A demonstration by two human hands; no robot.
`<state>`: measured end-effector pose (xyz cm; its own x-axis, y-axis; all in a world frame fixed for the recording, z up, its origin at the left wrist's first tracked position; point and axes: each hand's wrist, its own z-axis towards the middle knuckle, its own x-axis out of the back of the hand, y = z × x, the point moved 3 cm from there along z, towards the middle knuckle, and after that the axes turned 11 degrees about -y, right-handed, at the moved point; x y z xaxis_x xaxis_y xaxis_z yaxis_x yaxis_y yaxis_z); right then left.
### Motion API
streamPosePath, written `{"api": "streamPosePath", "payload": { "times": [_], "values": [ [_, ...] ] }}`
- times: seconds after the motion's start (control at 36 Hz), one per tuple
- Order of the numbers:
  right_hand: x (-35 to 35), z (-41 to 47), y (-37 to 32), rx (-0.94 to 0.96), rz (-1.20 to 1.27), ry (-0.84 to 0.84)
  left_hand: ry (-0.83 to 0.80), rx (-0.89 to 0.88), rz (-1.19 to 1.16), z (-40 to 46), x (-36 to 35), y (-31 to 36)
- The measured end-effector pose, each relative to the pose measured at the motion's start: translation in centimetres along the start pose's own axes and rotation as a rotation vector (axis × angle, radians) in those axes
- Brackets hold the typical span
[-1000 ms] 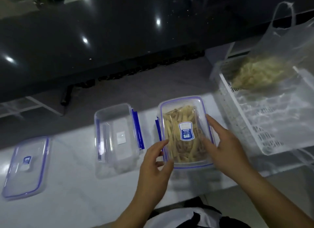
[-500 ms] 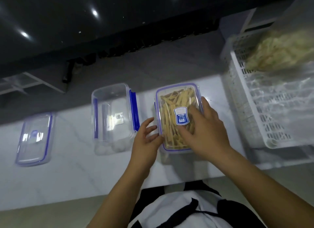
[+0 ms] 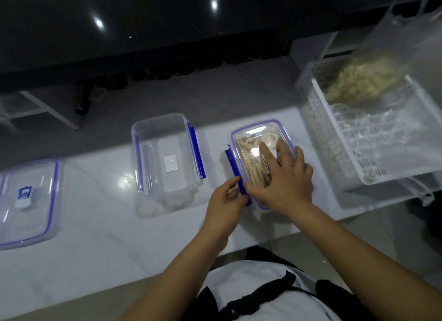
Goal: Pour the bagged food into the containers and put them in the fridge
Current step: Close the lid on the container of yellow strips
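A clear container (image 3: 253, 135) with blue clips, full of pale yellow food sticks, stands on the white counter with its lid on. My right hand (image 3: 284, 179) lies flat on the lid and presses it down. My left hand (image 3: 227, 201) pinches the blue clip (image 3: 233, 165) on the container's left side. An empty clear container (image 3: 165, 163) stands to the left. A loose lid (image 3: 26, 201) lies at the far left. A plastic bag of pale food (image 3: 366, 79) rests in a white basket at the right.
The white slatted basket (image 3: 373, 158) fills the counter's right end, close to the full container. The counter's front edge runs just before my body. Behind the counter lie a grey floor strip and a dark glossy surface (image 3: 143, 21).
My right hand moved from the container's side onto the lid. My left hand shifted to the blue left clip and took hold of it. The view swung downward.
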<state>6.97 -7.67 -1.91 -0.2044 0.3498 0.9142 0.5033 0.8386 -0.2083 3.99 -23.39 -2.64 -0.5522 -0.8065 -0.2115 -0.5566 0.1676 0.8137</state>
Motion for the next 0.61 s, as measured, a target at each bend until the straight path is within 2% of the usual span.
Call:
{"api": "streamPosePath", "payload": {
  "times": [0.08,0.17,0.22,0.31,0.5,0.61],
  "values": [
    [-0.1,-0.3,-0.2,0.006,0.000,0.037,-0.006,0.047,-0.011,0.0,0.5,-0.3],
    [-0.2,0.0,-0.1,-0.024,-0.019,0.011,-0.096,0.077,-0.216,0.2,0.6,-0.2],
    [-0.3,0.3,-0.1,-0.042,-0.024,-0.031,-0.091,0.089,-0.277,0.5,0.6,-0.3],
    [-0.2,0.2,-0.2,-0.049,-0.021,-0.055,-0.078,0.068,-0.259,0.8,0.5,-0.3],
    [-0.1,-1.3,0.1,0.057,-0.015,0.028,-0.133,0.014,-0.215,0.2,0.7,-1.2],
    [-0.3,-1.1,-0.2,0.043,-0.105,0.010,-0.139,-0.015,-0.202,-0.1,0.8,-1.2]
  ]
}}
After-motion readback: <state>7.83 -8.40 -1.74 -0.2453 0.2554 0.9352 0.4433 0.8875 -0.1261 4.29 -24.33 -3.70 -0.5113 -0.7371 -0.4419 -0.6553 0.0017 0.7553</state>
